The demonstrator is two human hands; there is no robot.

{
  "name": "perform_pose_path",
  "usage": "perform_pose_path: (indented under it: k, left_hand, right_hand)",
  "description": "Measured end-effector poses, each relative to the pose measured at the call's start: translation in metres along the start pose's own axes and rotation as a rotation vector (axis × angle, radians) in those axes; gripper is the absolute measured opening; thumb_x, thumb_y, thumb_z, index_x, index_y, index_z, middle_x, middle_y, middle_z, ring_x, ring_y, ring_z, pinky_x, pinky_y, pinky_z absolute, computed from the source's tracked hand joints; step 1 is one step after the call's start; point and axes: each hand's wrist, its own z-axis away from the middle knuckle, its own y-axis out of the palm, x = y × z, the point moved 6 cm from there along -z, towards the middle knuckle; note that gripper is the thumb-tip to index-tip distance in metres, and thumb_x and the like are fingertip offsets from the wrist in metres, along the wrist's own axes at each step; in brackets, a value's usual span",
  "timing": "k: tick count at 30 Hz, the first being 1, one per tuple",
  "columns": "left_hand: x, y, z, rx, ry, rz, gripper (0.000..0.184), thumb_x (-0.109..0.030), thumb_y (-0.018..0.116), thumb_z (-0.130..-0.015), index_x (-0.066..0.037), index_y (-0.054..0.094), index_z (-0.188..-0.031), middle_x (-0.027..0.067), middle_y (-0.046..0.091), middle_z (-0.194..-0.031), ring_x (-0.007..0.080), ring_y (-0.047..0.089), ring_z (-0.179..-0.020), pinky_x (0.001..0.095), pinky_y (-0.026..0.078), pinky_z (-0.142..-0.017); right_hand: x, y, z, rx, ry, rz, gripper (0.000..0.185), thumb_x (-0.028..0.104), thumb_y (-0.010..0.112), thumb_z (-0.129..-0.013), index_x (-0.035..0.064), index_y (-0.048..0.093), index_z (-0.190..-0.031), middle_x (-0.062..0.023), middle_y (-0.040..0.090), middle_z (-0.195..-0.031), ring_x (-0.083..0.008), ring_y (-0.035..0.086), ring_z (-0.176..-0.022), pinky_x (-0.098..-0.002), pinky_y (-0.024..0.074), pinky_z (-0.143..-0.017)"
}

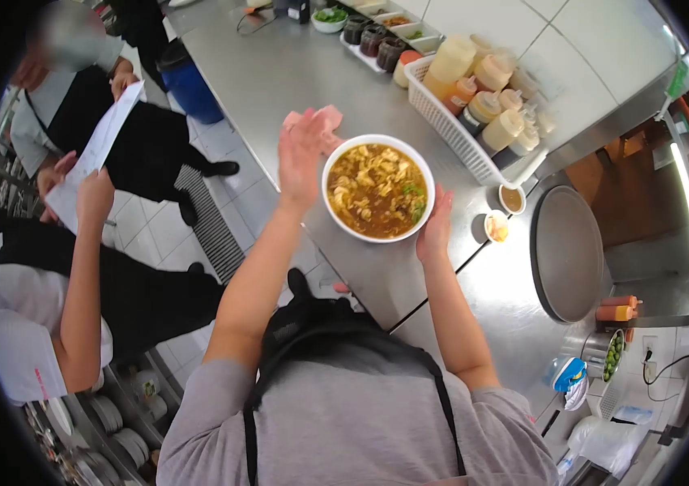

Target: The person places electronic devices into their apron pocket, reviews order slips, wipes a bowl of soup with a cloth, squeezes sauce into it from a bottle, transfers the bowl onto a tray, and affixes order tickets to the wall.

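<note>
A white bowl (pixel 326 197) of brown soup (pixel 377 190) with egg-like pieces and chopped greens is at the steel counter's edge, between my two hands. On its left side, my left hand (pixel 300 158) is open with its fingers stretched away from me. A crumpled pink cloth (pixel 326 121) lies by those fingers, partly behind them. At the bowl's lower right side is my right hand (pixel 435 228), its fingers extended along the outer wall; whether they press on it is hard to tell.
A white basket (pixel 454 121) of squeeze bottles stands beyond the bowl. Two small sauce cups (pixel 496 227) and a round grey tray (pixel 569 253) are at right. Two people stand at left, with hands on a paper sheet (pixel 97 154). A blue bin (pixel 192 81) is behind them.
</note>
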Motion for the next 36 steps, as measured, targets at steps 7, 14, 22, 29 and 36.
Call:
perform_pose_path:
  k: [7,14,22,29,36]
  left_hand:
    - [0.05,-0.075,0.03,-0.249,-0.6,-0.781,0.063,-0.055,0.028,-0.087,-0.001,0.062,-0.086,0.0021,0.057,-0.071,0.0091,0.05,-0.058,0.0208,0.038,-0.051]
    - [0.07,-0.065,0.035,-0.174,-0.535,-0.696,0.072,-0.058,0.025,-0.086,0.004,0.058,-0.102,0.0129,0.061,-0.095,0.0185,0.058,-0.088,0.0289,0.045,-0.076]
    - [0.089,-0.075,0.037,-0.054,-0.568,-0.57,0.072,-0.057,0.02,-0.087,0.002,0.058,-0.103,0.0121,0.061,-0.094,0.0189,0.058,-0.087,0.0295,0.045,-0.075]
    - [0.101,-0.063,0.063,-0.006,-0.518,-0.991,0.079,-0.059,0.014,-0.086,0.004,0.063,-0.081,0.0186,0.062,-0.078,0.0296,0.059,-0.079,0.0359,0.042,-0.073]
    - [0.077,-0.003,0.085,0.107,-0.503,-1.198,0.084,-0.064,0.014,-0.083,0.006,0.061,-0.077,0.0262,0.058,-0.073,0.0403,0.056,-0.076,0.0426,0.04,-0.072]
  right_hand:
    - [-0.001,-0.024,-0.022,0.047,0.18,0.293,0.067,0.055,0.027,-0.087,0.0029,0.032,-0.129,-0.0102,0.041,-0.128,-0.0177,0.043,-0.11,-0.0285,0.0369,-0.088]
    - [0.042,0.017,0.012,-0.099,-0.025,0.377,0.057,0.047,0.031,-0.09,-0.002,0.047,-0.113,-0.0137,0.051,-0.111,-0.0197,0.044,-0.105,-0.0286,0.0302,-0.093]
    - [0.023,-0.002,0.014,-0.196,0.036,0.361,0.06,0.049,0.032,-0.088,-0.0031,0.05,-0.112,-0.0155,0.053,-0.111,-0.0207,0.047,-0.105,-0.0294,0.0326,-0.091]
    - [0.025,-0.048,0.035,-0.322,0.01,0.368,0.063,0.052,0.032,-0.087,-0.0037,0.056,-0.105,-0.0148,0.058,-0.101,-0.0198,0.051,-0.095,-0.0298,0.036,-0.085]
    - [0.01,-0.1,0.043,-0.365,-0.032,0.378,0.063,0.049,0.029,-0.089,-0.0049,0.05,-0.112,-0.0173,0.055,-0.108,-0.0249,0.049,-0.104,-0.0313,0.0336,-0.09]
